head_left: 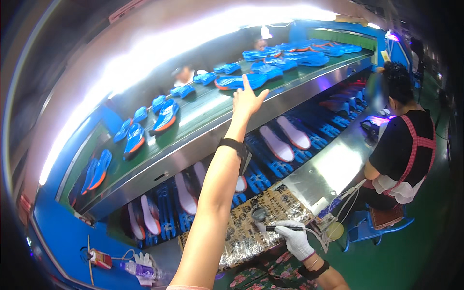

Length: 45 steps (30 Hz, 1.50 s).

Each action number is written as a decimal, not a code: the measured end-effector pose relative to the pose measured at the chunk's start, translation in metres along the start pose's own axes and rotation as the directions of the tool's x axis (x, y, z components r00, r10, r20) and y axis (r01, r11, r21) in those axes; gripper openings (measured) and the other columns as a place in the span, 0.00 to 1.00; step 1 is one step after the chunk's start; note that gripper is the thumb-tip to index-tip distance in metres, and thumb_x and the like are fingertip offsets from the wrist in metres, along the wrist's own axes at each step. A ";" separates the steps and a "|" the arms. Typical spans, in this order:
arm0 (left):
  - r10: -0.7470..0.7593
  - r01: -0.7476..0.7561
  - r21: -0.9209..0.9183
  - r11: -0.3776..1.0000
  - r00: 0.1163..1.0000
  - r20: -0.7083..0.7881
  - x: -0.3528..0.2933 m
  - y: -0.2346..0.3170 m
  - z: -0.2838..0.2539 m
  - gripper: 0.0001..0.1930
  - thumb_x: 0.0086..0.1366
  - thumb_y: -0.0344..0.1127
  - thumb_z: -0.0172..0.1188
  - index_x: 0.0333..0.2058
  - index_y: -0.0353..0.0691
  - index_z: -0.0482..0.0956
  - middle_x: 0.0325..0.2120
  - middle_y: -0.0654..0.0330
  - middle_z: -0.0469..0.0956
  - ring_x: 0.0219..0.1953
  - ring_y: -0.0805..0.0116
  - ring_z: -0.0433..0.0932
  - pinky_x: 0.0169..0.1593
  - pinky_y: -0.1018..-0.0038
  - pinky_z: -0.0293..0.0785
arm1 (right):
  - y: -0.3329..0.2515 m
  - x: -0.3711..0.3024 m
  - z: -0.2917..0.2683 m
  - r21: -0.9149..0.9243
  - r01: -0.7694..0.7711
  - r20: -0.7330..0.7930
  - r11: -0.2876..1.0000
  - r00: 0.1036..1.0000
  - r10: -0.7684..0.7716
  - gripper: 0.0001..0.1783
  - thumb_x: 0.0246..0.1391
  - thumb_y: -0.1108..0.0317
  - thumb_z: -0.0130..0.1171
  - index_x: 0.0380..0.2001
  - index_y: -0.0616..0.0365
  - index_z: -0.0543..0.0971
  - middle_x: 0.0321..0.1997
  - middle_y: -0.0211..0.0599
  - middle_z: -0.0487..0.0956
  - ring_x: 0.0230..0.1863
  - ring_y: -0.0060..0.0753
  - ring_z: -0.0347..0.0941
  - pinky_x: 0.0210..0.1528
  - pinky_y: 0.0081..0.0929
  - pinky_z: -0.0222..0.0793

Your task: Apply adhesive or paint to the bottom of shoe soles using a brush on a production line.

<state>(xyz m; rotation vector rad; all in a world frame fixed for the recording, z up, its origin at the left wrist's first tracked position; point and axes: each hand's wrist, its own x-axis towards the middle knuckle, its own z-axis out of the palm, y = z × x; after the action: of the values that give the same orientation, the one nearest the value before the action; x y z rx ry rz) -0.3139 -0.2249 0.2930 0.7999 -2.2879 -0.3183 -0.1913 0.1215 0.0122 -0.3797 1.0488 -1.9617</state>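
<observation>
My bare left hand (247,101) reaches far up to the upper conveyor belt (193,113), index finger stretched out and thumb apart. Its fingertip overlaps a blue shoe sole with an orange edge (227,83); whether it touches the sole I cannot tell. Lower down at the right, my right hand (296,240), in a white glove, is closed around a black pen-shaped tool (285,228). The tool's pale tip lies beside a small round dark cup (259,214) on the worn, foil-patched bench top (237,253). A pale cable runs off near that hand.
More blue soles (309,58) line the upper belt. Beneath, pale lilac insole-shaped pieces (276,143) lie among blue racks. A co-worker (403,140) sits on a blue stool (377,227) to the right. At lower left are a purple-labelled bottle (138,269) and a red box (100,259).
</observation>
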 end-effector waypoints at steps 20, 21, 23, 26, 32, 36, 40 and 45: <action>-0.066 -0.077 -0.930 -0.360 0.996 -0.057 -0.126 -0.077 -0.104 0.18 0.73 0.35 0.55 0.59 0.41 0.70 0.55 0.52 0.72 0.60 0.52 0.73 0.67 0.53 0.71 | -0.014 -0.022 -0.014 0.058 0.024 -0.028 0.998 0.999 -0.023 0.09 0.55 0.79 0.67 0.41 0.67 0.86 0.30 0.34 0.84 0.27 0.21 0.75 0.31 0.19 0.71; -0.021 -0.104 -0.974 -0.204 0.995 -0.102 -0.161 -0.061 -0.112 0.29 0.70 0.27 0.53 0.68 0.45 0.60 0.59 0.50 0.70 0.62 0.52 0.72 0.67 0.52 0.69 | -0.015 -0.020 -0.012 0.061 0.039 -0.054 0.997 0.998 -0.035 0.09 0.55 0.79 0.67 0.41 0.67 0.86 0.29 0.35 0.84 0.26 0.21 0.75 0.31 0.19 0.71; -0.102 -0.100 -0.990 -0.103 0.991 -0.089 -0.217 -0.063 -0.120 0.47 0.58 0.24 0.57 0.75 0.47 0.47 0.64 0.50 0.66 0.63 0.49 0.71 0.67 0.54 0.67 | -0.018 -0.018 -0.009 0.036 0.068 -0.038 0.997 0.997 -0.066 0.09 0.55 0.79 0.67 0.40 0.66 0.86 0.32 0.35 0.85 0.28 0.22 0.77 0.32 0.19 0.71; -0.297 0.147 -0.973 -0.177 0.935 0.195 -0.283 -0.117 -0.114 0.38 0.63 0.38 0.59 0.72 0.40 0.58 0.44 0.52 0.80 0.42 0.58 0.83 0.47 0.64 0.82 | -0.032 -0.019 0.003 0.030 0.095 -0.047 0.995 0.994 -0.094 0.09 0.55 0.80 0.66 0.40 0.65 0.86 0.35 0.35 0.85 0.30 0.22 0.77 0.35 0.19 0.72; -0.300 0.486 -0.803 -0.346 0.753 0.585 -0.423 -0.134 -0.083 0.33 0.53 0.39 0.65 0.55 0.27 0.72 0.42 0.47 0.81 0.41 0.51 0.83 0.49 0.59 0.82 | -0.052 -0.026 0.028 0.236 0.128 0.046 0.963 0.989 -0.143 0.10 0.55 0.80 0.63 0.41 0.64 0.84 0.42 0.41 0.86 0.32 0.23 0.77 0.38 0.19 0.73; -0.023 0.572 -0.758 -0.314 0.793 0.608 -0.495 -0.123 -0.036 0.42 0.54 0.35 0.66 0.67 0.31 0.61 0.58 0.43 0.75 0.58 0.45 0.77 0.61 0.50 0.76 | -0.055 -0.035 0.064 0.014 0.200 0.226 0.980 0.954 -0.198 0.13 0.51 0.82 0.66 0.42 0.66 0.85 0.44 0.43 0.86 0.41 0.27 0.81 0.46 0.21 0.77; 0.034 0.549 -0.666 -0.504 0.784 0.620 -0.531 -0.116 -0.007 0.45 0.60 0.47 0.65 0.70 0.33 0.56 0.65 0.42 0.68 0.64 0.40 0.71 0.67 0.46 0.67 | -0.043 -0.027 0.085 -0.369 0.385 0.375 0.846 0.894 -0.244 0.13 0.49 0.80 0.71 0.40 0.66 0.86 0.43 0.41 0.86 0.44 0.29 0.82 0.50 0.27 0.77; 0.017 0.424 -0.605 -0.674 0.827 0.562 -0.522 -0.112 0.004 0.64 0.54 0.90 0.33 0.71 0.35 0.57 0.62 0.43 0.72 0.59 0.40 0.76 0.64 0.42 0.70 | -0.041 -0.023 0.101 -0.455 0.486 0.404 0.746 0.859 -0.314 0.10 0.47 0.79 0.72 0.36 0.65 0.88 0.37 0.39 0.86 0.38 0.27 0.82 0.43 0.26 0.77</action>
<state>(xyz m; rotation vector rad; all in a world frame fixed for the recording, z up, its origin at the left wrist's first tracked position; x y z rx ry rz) 0.0363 0.0133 -0.0321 0.1013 -0.5196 -2.5680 -0.1402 0.0979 0.1079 -1.2892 1.3945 -1.8426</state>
